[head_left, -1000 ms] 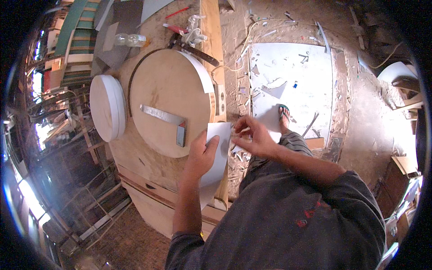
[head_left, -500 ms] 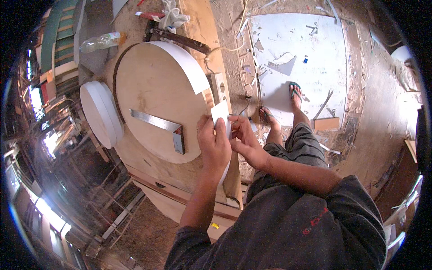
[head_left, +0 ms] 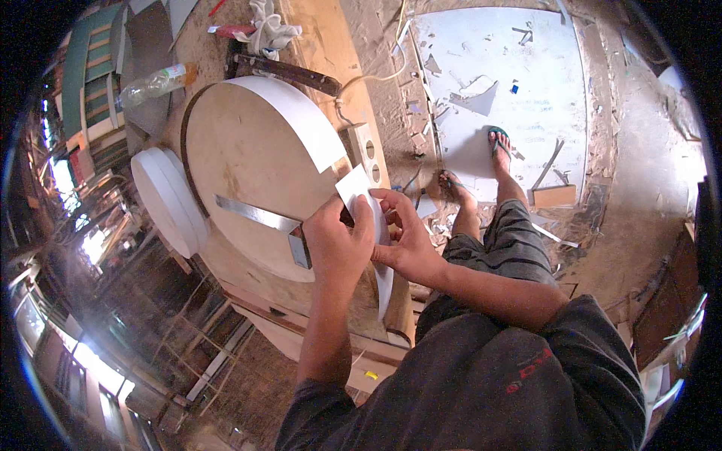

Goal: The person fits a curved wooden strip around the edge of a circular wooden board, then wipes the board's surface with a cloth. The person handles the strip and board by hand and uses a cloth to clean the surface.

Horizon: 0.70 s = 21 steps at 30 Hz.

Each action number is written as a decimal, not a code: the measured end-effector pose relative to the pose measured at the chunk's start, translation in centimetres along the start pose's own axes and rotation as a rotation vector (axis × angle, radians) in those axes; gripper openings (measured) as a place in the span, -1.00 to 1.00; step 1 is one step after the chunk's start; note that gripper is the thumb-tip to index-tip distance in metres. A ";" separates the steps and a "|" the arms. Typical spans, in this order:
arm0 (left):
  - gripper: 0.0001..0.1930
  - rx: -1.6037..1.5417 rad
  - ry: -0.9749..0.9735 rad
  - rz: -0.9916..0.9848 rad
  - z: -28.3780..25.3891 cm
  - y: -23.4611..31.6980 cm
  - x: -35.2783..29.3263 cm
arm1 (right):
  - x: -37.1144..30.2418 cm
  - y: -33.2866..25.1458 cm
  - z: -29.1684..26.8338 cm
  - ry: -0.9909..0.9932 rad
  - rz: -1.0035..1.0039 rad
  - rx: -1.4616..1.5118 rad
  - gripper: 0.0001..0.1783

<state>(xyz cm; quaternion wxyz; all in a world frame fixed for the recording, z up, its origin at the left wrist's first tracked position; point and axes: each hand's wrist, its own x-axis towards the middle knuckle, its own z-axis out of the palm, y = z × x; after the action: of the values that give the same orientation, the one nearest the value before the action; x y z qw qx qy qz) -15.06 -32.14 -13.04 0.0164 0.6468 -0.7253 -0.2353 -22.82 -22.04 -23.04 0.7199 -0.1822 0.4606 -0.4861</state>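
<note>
A thin white edging strip (head_left: 353, 185) is pinched in my left hand (head_left: 335, 239), with the thumb lying along its face. My right hand (head_left: 412, 252) has its thumb and fingertips on the same strip from the right. The strip's tail hangs down below the hands, beside the bench edge. Left of them lies a large round wooden disc (head_left: 233, 143), its side partly covered by a white band (head_left: 304, 128); bare wood shows past the band's end. A metal try square (head_left: 256, 211) rests on the disc, its corner partly hidden by my left hand.
Smaller white-edged discs (head_left: 162, 199) sit to the left. A plastic bottle (head_left: 154, 84), a dark-handled tool (head_left: 289, 74) and white gloves (head_left: 272, 30) lie toward the far end of the bench. A power strip (head_left: 367, 152) is at the bench's right edge. Offcuts litter a white floor sheet (head_left: 511, 75).
The strip's upper end has tilted left, toward the disc. Both hands have shifted slightly left with it, and my left hand now covers the square's corner. The whole view has moved a little.
</note>
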 end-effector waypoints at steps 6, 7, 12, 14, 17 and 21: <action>-0.76 0.038 0.187 -0.025 1.2 -1.0 0.8 | 1.6 -0.3 -0.3 0.070 0.060 -0.088 0.09; -0.78 0.023 0.207 0.026 1.5 -1.4 1.1 | 1.9 -0.1 -0.5 0.059 0.057 -0.123 0.13; -0.83 0.022 0.318 0.225 3.1 -3.1 2.0 | 3.3 1.3 -0.7 0.044 0.086 -0.060 0.15; -0.83 0.001 0.330 0.242 3.4 -3.9 2.0 | 3.8 1.2 -0.9 0.014 0.103 -0.034 0.17; -0.82 -0.029 0.382 0.263 3.8 -4.8 1.7 | 4.1 0.4 -1.2 -0.042 0.174 0.063 0.20; -0.70 -0.096 0.438 0.173 4.1 -5.0 1.1 | 4.4 -0.5 -1.0 -0.067 0.237 0.075 0.20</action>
<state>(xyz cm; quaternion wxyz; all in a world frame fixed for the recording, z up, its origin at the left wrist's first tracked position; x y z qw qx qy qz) -11.92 -32.14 -18.80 0.2244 0.6164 -0.7450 -0.1213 -23.45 -25.86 -25.33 0.7937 -0.1155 0.4360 -0.4081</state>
